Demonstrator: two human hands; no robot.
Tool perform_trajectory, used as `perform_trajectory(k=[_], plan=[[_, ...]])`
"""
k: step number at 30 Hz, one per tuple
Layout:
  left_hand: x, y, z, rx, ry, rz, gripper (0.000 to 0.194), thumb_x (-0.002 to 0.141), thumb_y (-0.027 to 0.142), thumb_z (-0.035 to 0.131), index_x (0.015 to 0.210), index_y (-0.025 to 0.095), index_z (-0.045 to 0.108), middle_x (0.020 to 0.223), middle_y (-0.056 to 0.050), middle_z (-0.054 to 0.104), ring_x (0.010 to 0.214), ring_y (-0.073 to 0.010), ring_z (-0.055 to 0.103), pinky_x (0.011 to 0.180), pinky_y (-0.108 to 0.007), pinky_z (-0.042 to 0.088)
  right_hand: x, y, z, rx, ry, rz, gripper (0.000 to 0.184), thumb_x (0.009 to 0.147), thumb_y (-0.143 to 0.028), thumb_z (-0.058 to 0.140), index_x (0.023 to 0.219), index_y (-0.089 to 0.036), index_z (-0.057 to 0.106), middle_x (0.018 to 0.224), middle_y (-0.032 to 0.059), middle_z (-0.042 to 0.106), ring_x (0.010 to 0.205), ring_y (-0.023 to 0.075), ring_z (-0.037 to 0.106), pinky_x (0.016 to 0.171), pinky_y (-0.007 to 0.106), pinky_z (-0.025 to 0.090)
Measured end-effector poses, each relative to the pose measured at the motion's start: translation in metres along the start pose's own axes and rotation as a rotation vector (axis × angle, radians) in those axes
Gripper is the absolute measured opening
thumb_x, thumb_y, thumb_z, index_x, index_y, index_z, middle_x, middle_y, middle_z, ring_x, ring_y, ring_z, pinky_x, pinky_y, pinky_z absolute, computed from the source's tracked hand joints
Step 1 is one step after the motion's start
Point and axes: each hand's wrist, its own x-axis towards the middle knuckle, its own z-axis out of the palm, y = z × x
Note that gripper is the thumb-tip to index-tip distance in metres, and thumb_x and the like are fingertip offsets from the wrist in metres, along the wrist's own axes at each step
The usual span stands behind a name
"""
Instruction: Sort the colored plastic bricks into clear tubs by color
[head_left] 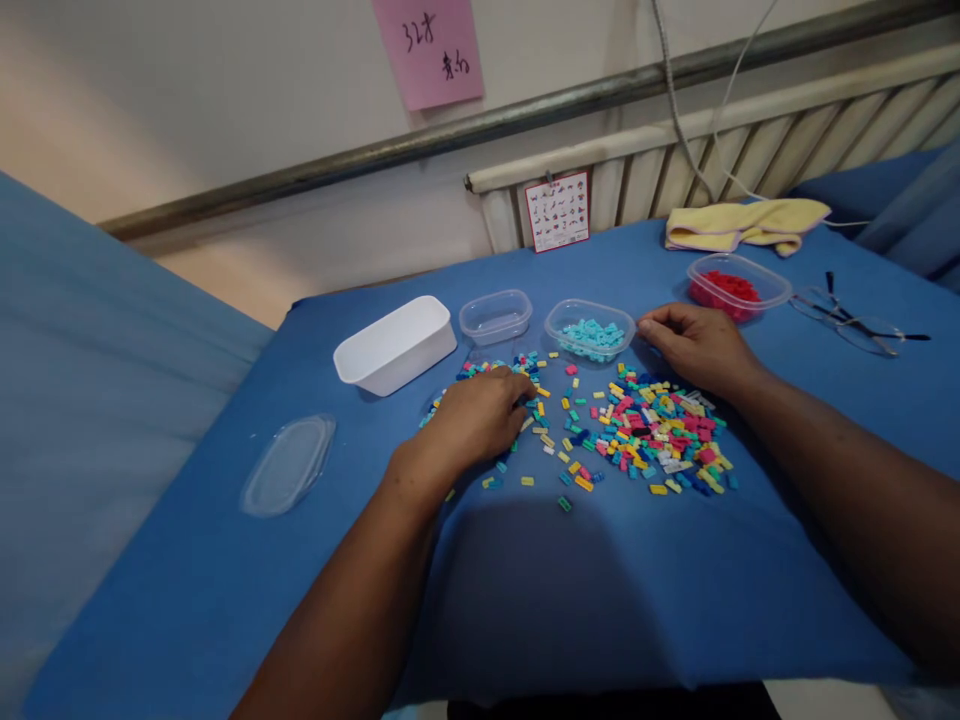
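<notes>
bricks (660, 425), many-coloured, lie in front of the turquoise-filled tub (592, 308). left hand (482, 412) curls over them, front-left of it; right hand (701, 345), fingertips near thumb, is at its right rim. whether either grips, i cannot tell.

The table (187, 560) is plain blue. Mid-frame, the loose bricks (667, 430) mix yellow, pink, teal, navy, green and white; the boxed bricks (592, 336) are all light turquoise. At upper right, the pieces (731, 287) are red and the towel (739, 222) yellow with mauve edging. Left of centre, the tub (397, 345) is plain white.
</notes>
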Motion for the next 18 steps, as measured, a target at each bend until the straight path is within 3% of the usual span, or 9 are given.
perform_trajectory(k=[8,15,18], plan=[[0.002,0.003,0.006,-0.012,0.045,0.014,0.035,0.105,0.032,0.057,0.135,0.029,0.074,0.133,-0.008,0.076,0.112,-0.0299,0.073,0.086,-0.038,0.055,0.000,0.002,0.000,-0.012,0.022,-0.026,0.026,0.092,-0.048,0.069,0.092,-0.026,0.081,0.081,0.0036,0.079,0.072,0.0233,0.068,0.065,0.036,0.052],[0.003,0.014,0.001,0.026,0.020,-0.046,0.015,0.094,0.025,0.060,0.101,0.022,0.073,0.109,-0.010,0.079,0.093,-0.0286,0.073,0.076,-0.036,0.051,0.000,0.002,-0.001,-0.008,0.005,-0.022,0.026,0.093,-0.049,0.068,0.092,-0.026,0.081,0.083,0.0043,0.079,0.074,0.0239,0.068,0.065,0.036,0.052],[0.003,0.014,0.001,0.027,0.027,-0.045,0.014,0.093,0.026,0.060,0.099,0.022,0.072,0.105,-0.011,0.078,0.090,-0.0295,0.072,0.074,-0.037,0.050,0.000,0.002,-0.001,-0.011,0.006,-0.017,0.026,0.093,-0.049,0.068,0.092,-0.027,0.081,0.085,0.0039,0.080,0.075,0.0240,0.068,0.066,0.036,0.052]])
